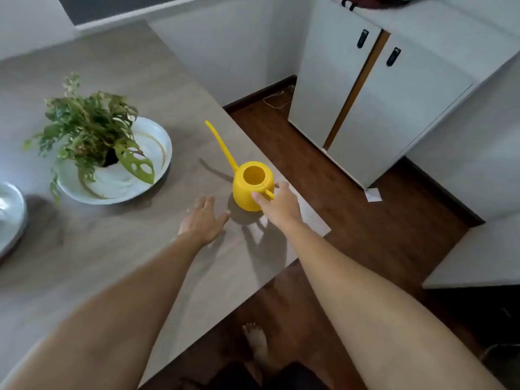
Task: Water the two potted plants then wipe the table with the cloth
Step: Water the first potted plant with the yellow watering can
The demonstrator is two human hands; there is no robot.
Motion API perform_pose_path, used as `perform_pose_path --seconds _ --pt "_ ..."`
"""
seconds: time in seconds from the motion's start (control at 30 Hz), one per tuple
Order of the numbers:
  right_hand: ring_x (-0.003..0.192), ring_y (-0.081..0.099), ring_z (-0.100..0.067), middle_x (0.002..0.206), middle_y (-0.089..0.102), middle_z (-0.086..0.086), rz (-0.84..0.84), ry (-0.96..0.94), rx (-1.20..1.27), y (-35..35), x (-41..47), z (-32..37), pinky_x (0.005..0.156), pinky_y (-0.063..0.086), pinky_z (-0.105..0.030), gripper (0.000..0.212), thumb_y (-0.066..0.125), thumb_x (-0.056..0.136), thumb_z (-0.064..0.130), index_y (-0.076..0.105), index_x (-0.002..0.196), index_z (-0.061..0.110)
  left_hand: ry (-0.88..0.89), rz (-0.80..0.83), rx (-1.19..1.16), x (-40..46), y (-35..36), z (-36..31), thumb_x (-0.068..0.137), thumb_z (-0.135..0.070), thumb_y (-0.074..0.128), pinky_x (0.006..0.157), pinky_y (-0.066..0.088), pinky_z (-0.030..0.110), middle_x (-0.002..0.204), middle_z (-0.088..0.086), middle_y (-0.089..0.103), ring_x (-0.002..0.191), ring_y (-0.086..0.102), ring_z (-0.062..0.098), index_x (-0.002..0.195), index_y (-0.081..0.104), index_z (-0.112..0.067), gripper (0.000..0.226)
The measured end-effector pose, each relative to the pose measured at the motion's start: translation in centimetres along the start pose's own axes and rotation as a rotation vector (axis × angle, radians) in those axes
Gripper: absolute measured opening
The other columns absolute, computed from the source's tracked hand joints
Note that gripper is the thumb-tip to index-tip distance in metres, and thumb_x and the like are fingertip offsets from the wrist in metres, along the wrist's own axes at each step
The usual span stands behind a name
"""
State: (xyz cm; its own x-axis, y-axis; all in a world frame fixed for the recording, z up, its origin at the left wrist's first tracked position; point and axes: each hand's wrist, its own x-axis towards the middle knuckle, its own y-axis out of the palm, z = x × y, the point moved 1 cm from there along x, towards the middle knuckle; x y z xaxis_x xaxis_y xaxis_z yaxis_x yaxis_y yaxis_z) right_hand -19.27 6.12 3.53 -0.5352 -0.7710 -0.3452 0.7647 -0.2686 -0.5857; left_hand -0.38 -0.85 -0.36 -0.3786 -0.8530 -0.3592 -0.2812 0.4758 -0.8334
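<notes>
A yellow watering can [249,187] with a long thin spout stands near the table's right edge. My right hand [281,205] is at its handle, thumb and fingers around it. My left hand [203,219] hovers flat and open just left of the can, holding nothing. A leafy green potted plant [87,130] stands in a white dish [157,142] at the left. A pale cloth [311,216] lies under and behind my right hand at the table edge. Part of a second white dish [11,215] shows at the far left; its plant is out of view.
The grey wooden table [118,249] runs diagonally, with its edge close to the can. Dark wood floor [351,220] lies to the right. A white cabinet [365,102] with two black handles stands beyond. My bare foot [254,337] is on the floor below.
</notes>
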Motion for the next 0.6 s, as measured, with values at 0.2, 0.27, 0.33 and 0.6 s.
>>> perform_pose_path --seconds 0.2,0.27,0.33,0.6 --pt "0.078 0.061 -0.021 0.083 0.059 0.003 -0.031 -0.01 0.091 1.2 0.8 -1.9 0.061 0.043 -0.029 0.05 0.082 0.07 0.05 0.048 0.089 0.02 -0.074 -0.012 0.109 0.0 3.6 0.8 0.094 -0.058 0.041 0.12 0.007 0.048 0.164 0.011 0.0 0.151 -0.001 0.024 0.153 0.018 -0.017 0.076" --pt "0.068 0.058 -0.016 0.074 0.058 0.004 -0.059 -0.067 0.083 1.5 1.2 -2.0 0.058 0.04 -0.025 0.044 0.084 0.069 0.046 0.05 0.076 0.02 -0.095 -0.04 0.129 -0.1 4.3 0.8 0.093 -0.06 0.041 0.12 0.003 0.048 0.164 0.01 -0.005 0.151 -0.005 0.024 0.154 0.012 -0.015 0.081" --pt "0.061 0.055 -0.011 0.067 0.056 0.006 -0.097 -0.084 0.071 1.8 1.3 -1.9 0.054 0.036 -0.021 0.045 0.086 0.066 0.045 0.049 0.069 0.019 -0.102 -0.061 0.134 -0.2 4.7 0.6 0.093 -0.061 0.042 0.12 0.001 0.048 0.164 0.01 -0.006 0.151 -0.006 0.023 0.155 0.01 -0.014 0.084" --pt "0.057 0.05 -0.015 0.067 0.056 0.0 -0.175 -0.184 0.007 2.7 0.4 -1.8 0.055 0.034 -0.024 0.05 0.086 0.068 0.041 0.047 0.062 0.011 -0.151 -0.07 0.014 -1.2 3.8 1.7 0.094 -0.055 0.046 0.122 0.001 0.04 0.164 0.011 -0.001 0.151 -0.003 0.023 0.154 0.013 -0.009 0.082"
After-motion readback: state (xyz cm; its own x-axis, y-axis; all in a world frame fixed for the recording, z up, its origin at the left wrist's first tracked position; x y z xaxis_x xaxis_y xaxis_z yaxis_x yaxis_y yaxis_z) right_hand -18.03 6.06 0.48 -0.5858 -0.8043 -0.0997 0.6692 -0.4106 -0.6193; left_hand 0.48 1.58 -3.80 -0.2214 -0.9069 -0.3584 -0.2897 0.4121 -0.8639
